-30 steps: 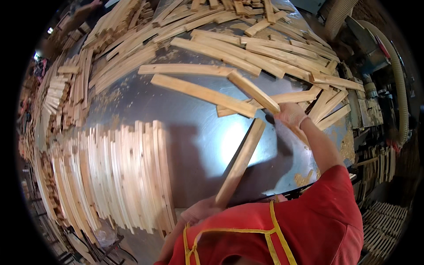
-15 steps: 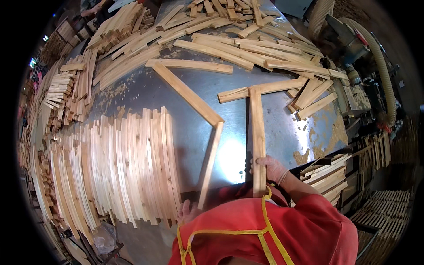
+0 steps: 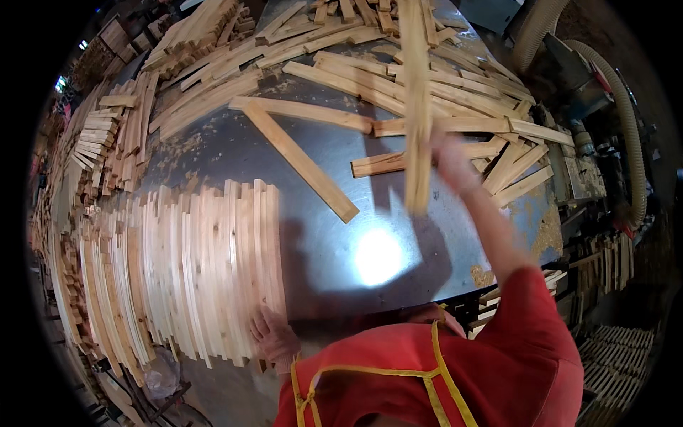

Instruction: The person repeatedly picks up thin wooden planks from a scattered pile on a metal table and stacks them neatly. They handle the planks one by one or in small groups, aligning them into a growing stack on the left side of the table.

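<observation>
My right hand point(image 3: 455, 164), smeared by motion, grips a long wooden strip point(image 3: 416, 107) lifted above the metal table point(image 3: 320, 263). This strip points away from me, and its shadow falls on the tabletop. My left hand point(image 3: 274, 338) rests with fingers apart against the near end of a tight row of wooden strips point(image 3: 220, 263) on the left. Between the hands, a single strip point(image 3: 302, 160) lies slantwise on the metal. Another strip point(image 3: 377, 165) lies crosswise beneath the raised one, which partly covers it.
A loose heap of strips point(image 3: 341, 82) spreads across the far side. Stacked pieces point(image 3: 99, 139) stand at the far left. Sawdust point(image 3: 544, 231) lies near the table's right edge. Beyond that edge are a ribbed hose point(image 3: 629, 128) and more stacked strips point(image 3: 612, 260).
My right hand has swung forward and up with its strip. The strip beside my left hand has joined the row, and that hand has shifted left. Another strip now lies farther back, right of centre.
</observation>
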Tool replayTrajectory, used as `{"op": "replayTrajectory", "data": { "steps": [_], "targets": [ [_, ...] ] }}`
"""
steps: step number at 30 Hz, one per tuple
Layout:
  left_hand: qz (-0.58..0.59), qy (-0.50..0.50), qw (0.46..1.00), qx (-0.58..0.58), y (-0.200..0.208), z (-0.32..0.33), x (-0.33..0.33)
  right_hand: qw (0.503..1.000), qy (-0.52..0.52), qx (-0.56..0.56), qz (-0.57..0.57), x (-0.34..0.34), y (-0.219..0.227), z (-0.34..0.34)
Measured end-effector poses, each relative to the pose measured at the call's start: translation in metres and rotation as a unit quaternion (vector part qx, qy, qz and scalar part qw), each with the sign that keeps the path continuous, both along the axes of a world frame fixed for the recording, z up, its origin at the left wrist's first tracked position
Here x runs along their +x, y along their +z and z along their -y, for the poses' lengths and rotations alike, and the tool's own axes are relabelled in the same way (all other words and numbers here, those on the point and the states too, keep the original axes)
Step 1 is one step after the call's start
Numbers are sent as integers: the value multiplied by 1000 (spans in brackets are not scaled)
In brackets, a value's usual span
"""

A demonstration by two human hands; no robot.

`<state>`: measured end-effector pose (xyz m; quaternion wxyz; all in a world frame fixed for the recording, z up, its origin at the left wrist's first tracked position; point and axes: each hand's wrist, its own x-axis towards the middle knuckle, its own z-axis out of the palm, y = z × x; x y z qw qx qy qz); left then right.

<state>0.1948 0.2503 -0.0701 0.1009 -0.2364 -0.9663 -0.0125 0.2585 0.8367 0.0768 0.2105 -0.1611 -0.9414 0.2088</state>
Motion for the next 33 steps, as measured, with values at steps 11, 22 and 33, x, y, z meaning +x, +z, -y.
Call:
{"op": "replayTrajectory", "data": {
  "steps": [11,22,33],
  "targets": [
    [189,-56,980,-14,73,-90,4,949,-41,173,260,17,-89,-81],
    [238,-129,953,135,34,-182,-68,964,-59,-166,201,71,-37,-18],
    [195,83,975,61,19,-332,-145,864,30,118,489,72,-56,-8]
  ]
}}
